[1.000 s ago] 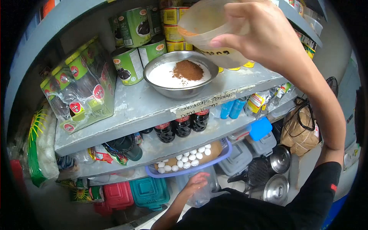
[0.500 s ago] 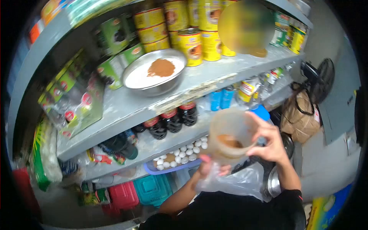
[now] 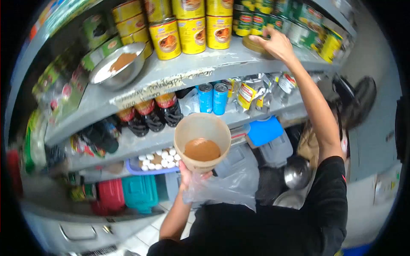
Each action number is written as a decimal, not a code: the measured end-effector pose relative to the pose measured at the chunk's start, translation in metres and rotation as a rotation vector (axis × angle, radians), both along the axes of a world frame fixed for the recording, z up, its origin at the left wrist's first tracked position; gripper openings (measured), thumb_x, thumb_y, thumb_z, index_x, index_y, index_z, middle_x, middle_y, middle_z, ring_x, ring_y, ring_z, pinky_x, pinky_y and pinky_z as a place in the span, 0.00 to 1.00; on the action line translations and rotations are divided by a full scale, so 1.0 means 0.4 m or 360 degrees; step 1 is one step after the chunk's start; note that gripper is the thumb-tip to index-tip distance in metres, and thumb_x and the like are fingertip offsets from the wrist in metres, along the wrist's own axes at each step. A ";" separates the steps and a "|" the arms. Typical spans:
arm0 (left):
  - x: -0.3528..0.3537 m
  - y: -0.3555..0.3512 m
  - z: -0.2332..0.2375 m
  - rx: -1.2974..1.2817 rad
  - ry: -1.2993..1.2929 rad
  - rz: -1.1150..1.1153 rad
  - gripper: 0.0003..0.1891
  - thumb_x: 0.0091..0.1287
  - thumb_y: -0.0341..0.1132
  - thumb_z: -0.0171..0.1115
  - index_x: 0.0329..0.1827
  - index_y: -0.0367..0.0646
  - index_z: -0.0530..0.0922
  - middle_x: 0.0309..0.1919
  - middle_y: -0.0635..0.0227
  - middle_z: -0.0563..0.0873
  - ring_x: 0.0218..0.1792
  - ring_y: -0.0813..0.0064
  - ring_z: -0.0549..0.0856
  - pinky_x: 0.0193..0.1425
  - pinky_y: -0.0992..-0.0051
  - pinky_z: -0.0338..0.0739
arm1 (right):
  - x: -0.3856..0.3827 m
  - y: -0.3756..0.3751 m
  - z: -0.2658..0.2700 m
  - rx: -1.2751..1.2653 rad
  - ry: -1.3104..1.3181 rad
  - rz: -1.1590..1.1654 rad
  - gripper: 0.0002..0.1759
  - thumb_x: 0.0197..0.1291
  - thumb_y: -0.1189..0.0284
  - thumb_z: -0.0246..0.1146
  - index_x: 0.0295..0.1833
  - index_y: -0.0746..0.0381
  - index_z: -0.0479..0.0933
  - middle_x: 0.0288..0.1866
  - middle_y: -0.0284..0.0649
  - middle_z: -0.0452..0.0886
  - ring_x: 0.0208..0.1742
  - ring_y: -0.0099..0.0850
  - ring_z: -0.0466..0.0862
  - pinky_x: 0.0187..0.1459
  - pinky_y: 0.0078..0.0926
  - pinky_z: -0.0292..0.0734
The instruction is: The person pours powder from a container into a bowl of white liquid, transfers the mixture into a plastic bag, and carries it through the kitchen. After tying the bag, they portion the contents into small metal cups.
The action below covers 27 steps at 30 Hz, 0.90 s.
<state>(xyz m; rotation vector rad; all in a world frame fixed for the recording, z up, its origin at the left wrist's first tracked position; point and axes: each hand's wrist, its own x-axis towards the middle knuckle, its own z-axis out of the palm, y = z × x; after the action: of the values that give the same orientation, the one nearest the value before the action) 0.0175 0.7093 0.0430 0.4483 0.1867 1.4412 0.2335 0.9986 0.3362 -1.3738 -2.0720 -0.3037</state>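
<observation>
Grey storeroom shelves fill my view. Far left, top shelf: a metal bowl holding white and brown powder. Centre, in front of the lower shelves: my left hand is clamped around the base of an open plastic tub with brown powder at its bottom, a clear plastic bag hanging beneath it. Right, top shelf: my right hand rests its fingers on a round lid beside yellow cans. I cannot tell whether it grips the lid.
</observation>
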 end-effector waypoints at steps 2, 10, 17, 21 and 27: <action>0.062 0.021 0.032 0.0005 -0.0015 0.0222 0.45 0.52 0.75 0.49 0.66 0.52 0.62 0.55 0.66 0.75 0.35 0.75 0.75 0.21 0.81 0.62 | -0.002 0.141 -0.046 -0.0278 -0.0202 0.0056 0.57 0.38 0.27 0.54 0.57 0.71 0.69 0.50 0.58 0.78 0.54 0.48 0.79 0.54 0.40 0.72; 0.246 0.023 0.087 -0.0301 -0.0045 0.0528 0.43 0.55 0.76 0.40 0.64 0.52 0.64 0.50 0.68 0.76 0.26 0.78 0.68 0.20 0.82 0.60 | 0.056 0.001 -0.058 -0.0485 0.0281 0.1404 0.42 0.45 0.49 0.68 0.62 0.60 0.64 0.54 0.49 0.75 0.55 0.37 0.76 0.57 0.33 0.69; 0.373 -0.005 0.169 -0.0176 0.0021 0.0450 0.39 0.57 0.73 0.46 0.62 0.53 0.64 0.47 0.69 0.77 0.22 0.80 0.69 0.20 0.81 0.64 | 0.071 -0.333 -0.131 -0.0365 -0.0466 0.2408 0.53 0.37 0.43 0.67 0.67 0.62 0.61 0.72 0.50 0.56 0.72 0.45 0.58 0.68 0.44 0.50; 0.371 -0.039 0.176 -0.0062 0.0021 0.0396 0.38 0.58 0.72 0.45 0.63 0.54 0.64 0.48 0.68 0.77 0.24 0.80 0.70 0.20 0.80 0.64 | 0.091 -0.356 -0.134 -0.0665 -0.0345 0.2569 0.50 0.34 0.46 0.70 0.67 0.54 0.64 0.72 0.48 0.56 0.69 0.49 0.60 0.67 0.47 0.50; 0.329 -0.107 0.187 0.0084 -0.0051 0.0229 0.36 0.61 0.68 0.46 0.64 0.55 0.63 0.53 0.67 0.75 0.32 0.76 0.76 0.21 0.80 0.66 | 0.077 -0.438 -0.105 -0.0265 -0.0587 0.2552 0.50 0.40 0.41 0.65 0.66 0.59 0.64 0.71 0.54 0.54 0.71 0.49 0.56 0.68 0.45 0.49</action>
<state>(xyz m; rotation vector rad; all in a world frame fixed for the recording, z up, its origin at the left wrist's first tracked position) 0.1491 0.6665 0.1180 0.4619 0.1579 1.5967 0.2642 0.8233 0.2942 0.5926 -2.8048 0.3441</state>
